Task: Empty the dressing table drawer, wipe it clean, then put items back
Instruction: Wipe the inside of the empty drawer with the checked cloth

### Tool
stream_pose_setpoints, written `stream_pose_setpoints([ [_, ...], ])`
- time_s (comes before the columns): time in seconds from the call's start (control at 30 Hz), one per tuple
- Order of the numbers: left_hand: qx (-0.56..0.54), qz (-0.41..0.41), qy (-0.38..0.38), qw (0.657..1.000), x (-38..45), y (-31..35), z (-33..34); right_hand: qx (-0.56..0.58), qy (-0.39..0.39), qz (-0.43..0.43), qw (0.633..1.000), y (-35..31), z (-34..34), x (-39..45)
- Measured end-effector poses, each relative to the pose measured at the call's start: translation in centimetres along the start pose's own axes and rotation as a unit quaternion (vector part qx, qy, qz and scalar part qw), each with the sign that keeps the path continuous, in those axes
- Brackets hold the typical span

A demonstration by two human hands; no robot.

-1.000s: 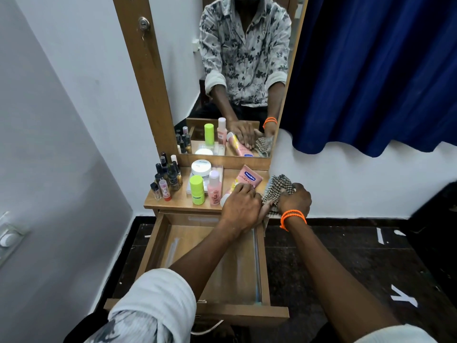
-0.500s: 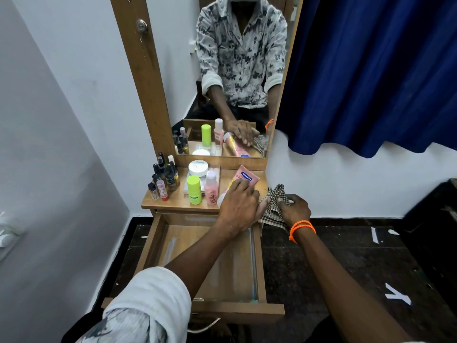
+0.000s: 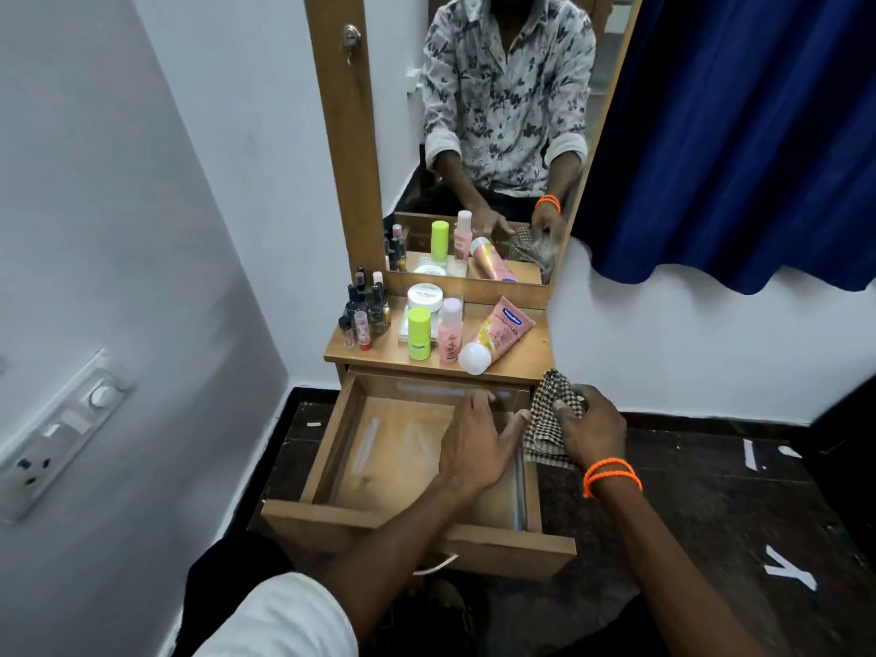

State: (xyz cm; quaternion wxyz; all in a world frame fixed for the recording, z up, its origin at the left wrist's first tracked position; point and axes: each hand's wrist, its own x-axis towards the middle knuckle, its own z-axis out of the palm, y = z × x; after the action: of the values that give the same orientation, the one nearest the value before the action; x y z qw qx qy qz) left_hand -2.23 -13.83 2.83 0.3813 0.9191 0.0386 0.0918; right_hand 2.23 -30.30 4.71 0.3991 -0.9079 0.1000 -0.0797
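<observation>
Drawer (image 3: 332, 436) pulled out, bare inside. Left hand (image 3: 474, 445) spread flat over its right half, fingers (image 3: 479, 404) straight. Right hand (image 3: 590, 426) just right, gripping checked cloth (image 3: 545, 419). Toiletries standing on table (image 3: 524, 360) beyond.

Left hand (image 3: 474, 448) off pink tube (image 3: 501, 335), now over drawer (image 3: 327, 438).

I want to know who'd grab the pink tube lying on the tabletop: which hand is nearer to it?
Left, narrowly. The left hand is spread over the open drawer, just below the pink tube. The right hand grips the checked cloth off the drawer's right edge.
</observation>
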Motion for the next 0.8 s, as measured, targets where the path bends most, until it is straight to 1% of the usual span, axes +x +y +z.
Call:
stream_pose_setpoints([
  [0.07,-0.126,-0.070,-0.063,0.988,-0.1,-1.1,-0.1,0.003,-0.013,-0.040,0.999,-0.4,-0.3,-1.0],
  [0.1,-0.194,-0.113,-0.090,0.970,-0.2,-1.5,-0.2,0.016,-0.029,-0.063,0.997,-1.0,-0.5,-1.6],
  [0.17,-0.320,-0.179,-0.136,0.920,-0.5,-1.8,-0.9,0.050,-0.093,-0.112,0.988,-2.5,-0.5,-2.8],
  [0.23,-0.428,-0.205,-0.170,0.863,-0.7,-2.1,-1.8,0.071,-0.168,-0.134,0.974,-3.7,0.6,-3.6],
  [0.3,-0.500,-0.223,-0.180,0.817,-0.8,-2.4,-2.9,0.109,-0.221,-0.115,0.962,-4.4,2.0,-3.9],
  [0.33,-0.517,-0.234,-0.174,0.805,-0.9,-2.7,-3.5,0.132,-0.232,-0.098,0.959,-4.8,2.7,-3.9],
  [0.4,-0.514,-0.252,-0.146,0.807,-0.9,-3.6,-4.5,0.145,-0.218,-0.070,0.963,-5.4,4.0,-4.0],
  [0.43,-0.502,-0.264,-0.129,0.813,-0.7,-4.3,-4.8,0.118,-0.198,-0.064,0.971,-5.6,4.6,-4.0],
  [0.5,-0.457,-0.293,-0.095,0.835,-0.3,-5.3,-5.4,0.050,-0.166,-0.062,0.983,-5.8,5.6,-4.4],
  [0.53,-0.427,-0.304,-0.079,0.848,-0.1,-6.0,-5.6,0.039,-0.176,-0.065,0.981,-5.8,6.1,-4.6],
  [0.57,-0.405,-0.312,-0.067,0.857,0.2,-6.4,-5.8,0.039,-0.206,-0.069,0.975,-6.1,6.4,-4.8],
  [0.63,-0.388,-0.317,-0.053,0.864,0.4,-6.9,-6.3,0.061,-0.290,-0.060,0.953,-6.8,6.5,-5.5],
  [0.67,-0.385,-0.319,-0.049,0.865,0.5,-6.9,-6.7,0.096,-0.341,-0.049,0.934,-6.9,6.6,-5.6],
  [0.73,-0.389,-0.319,-0.046,0.863,0.9,-6.9,-7.2,0.164,-0.438,-0.028,0.883,-7.3,6.8,-6.0],
  [0.77,-0.395,-0.319,-0.056,0.860,1.1,-6.8,-7.4,0.159,-0.458,-0.037,0.874,-7.4,7.0,-6.0],
  [0.8,-0.406,-0.319,-0.076,0.853,1.3,-6.6,-7.7,0.132,-0.454,-0.068,0.878,-7.1,7.7,-5.9],
])
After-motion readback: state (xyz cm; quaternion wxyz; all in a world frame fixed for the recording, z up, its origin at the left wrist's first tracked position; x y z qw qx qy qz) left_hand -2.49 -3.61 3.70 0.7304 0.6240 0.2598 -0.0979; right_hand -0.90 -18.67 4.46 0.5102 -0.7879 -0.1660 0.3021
